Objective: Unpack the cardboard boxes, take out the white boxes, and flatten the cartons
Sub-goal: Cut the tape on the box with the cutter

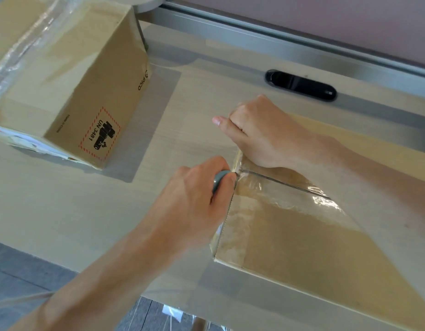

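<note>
A taped cardboard carton (302, 235) lies at the right of the wooden table, sealed with clear tape along its top seam and left edge. My left hand (194, 201) grips a small grey-blue cutter (221, 179), whose tip sits at the carton's left edge where the seam tape ends. My right hand (259, 132) rests on the carton's far left corner with curled fingers and the thumb pointing left. A second sealed carton (82, 75), printed with a UN 3481 label, stands at the back left. No white boxes are visible.
A black oval cable grommet (301, 85) is set in the table behind my right hand. A metal rail (278, 39) runs along the table's far edge. The table's near edge (111, 278) crosses the lower left, with floor below.
</note>
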Demonstrator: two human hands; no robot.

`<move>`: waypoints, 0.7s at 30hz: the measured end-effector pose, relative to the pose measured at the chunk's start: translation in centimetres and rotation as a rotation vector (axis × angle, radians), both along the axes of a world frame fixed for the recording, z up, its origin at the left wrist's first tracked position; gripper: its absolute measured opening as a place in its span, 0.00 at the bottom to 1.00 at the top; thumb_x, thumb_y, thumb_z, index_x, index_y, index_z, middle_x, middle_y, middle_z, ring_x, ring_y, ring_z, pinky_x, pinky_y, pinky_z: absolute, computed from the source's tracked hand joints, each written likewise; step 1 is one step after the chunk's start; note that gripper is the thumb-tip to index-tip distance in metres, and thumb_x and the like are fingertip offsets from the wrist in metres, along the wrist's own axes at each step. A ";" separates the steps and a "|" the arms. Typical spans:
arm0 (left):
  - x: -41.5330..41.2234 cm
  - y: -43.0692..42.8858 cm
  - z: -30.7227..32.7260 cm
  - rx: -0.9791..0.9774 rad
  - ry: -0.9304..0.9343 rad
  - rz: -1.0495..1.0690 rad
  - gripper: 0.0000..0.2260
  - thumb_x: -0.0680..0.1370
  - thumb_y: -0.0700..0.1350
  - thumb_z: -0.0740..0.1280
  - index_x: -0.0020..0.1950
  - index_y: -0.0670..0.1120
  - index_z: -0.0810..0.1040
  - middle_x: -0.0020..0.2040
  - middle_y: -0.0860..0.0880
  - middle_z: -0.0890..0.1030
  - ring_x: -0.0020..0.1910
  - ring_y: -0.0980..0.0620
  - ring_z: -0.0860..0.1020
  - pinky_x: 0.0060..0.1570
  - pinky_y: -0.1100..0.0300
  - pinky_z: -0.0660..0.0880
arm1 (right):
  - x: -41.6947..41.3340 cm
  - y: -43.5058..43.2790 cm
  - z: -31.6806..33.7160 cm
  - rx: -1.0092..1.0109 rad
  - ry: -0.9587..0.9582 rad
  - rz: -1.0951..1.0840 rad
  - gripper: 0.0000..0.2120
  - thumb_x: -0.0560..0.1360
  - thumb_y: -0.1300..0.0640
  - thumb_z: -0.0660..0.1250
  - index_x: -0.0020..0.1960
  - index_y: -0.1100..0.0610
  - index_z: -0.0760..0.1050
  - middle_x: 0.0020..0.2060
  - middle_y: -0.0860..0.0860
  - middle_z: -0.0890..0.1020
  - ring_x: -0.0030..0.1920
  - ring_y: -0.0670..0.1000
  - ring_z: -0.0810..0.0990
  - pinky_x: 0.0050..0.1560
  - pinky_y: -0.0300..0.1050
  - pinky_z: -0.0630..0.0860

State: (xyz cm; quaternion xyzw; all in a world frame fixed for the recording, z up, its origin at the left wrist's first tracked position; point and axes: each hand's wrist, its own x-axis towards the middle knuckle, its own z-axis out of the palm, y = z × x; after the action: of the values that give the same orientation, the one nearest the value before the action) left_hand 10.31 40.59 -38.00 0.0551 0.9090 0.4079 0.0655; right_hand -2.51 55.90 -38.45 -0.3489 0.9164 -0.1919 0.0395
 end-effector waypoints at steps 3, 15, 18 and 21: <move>0.2 0.2 -0.2 0.007 0.015 0.018 0.15 0.83 0.51 0.58 0.41 0.46 0.74 0.26 0.48 0.72 0.27 0.47 0.72 0.24 0.58 0.63 | -0.1 0.1 0.0 -0.001 -0.005 -0.005 0.31 0.88 0.49 0.54 0.27 0.58 0.59 0.22 0.54 0.64 0.24 0.54 0.62 0.39 0.21 0.60; -0.1 0.7 -0.6 0.195 -0.251 0.176 0.15 0.82 0.50 0.62 0.40 0.43 0.76 0.29 0.53 0.71 0.30 0.52 0.72 0.32 0.51 0.71 | 0.1 0.1 -0.1 -0.044 -0.005 -0.020 0.31 0.87 0.49 0.55 0.26 0.58 0.58 0.23 0.57 0.68 0.24 0.56 0.64 0.42 0.18 0.60; -1.0 1.0 -0.4 0.206 -0.210 0.166 0.15 0.83 0.49 0.62 0.44 0.39 0.76 0.32 0.45 0.72 0.35 0.41 0.75 0.36 0.51 0.75 | 0.1 0.1 -0.1 -0.044 0.003 -0.013 0.31 0.87 0.49 0.55 0.26 0.59 0.60 0.24 0.60 0.71 0.25 0.59 0.67 0.41 0.20 0.62; -1.7 0.7 -0.3 0.177 -0.172 0.115 0.15 0.83 0.47 0.62 0.43 0.38 0.75 0.30 0.49 0.70 0.29 0.51 0.69 0.28 0.61 0.64 | 0.1 0.1 -0.2 -0.021 0.007 -0.007 0.31 0.87 0.50 0.55 0.27 0.60 0.62 0.24 0.60 0.72 0.26 0.59 0.69 0.41 0.22 0.62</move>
State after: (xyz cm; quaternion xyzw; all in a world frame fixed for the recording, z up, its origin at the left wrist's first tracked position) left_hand 8.58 41.28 -38.26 -0.0265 0.8620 0.4929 0.1148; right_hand -2.40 55.97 -38.61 -0.3469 0.9157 -0.2004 0.0320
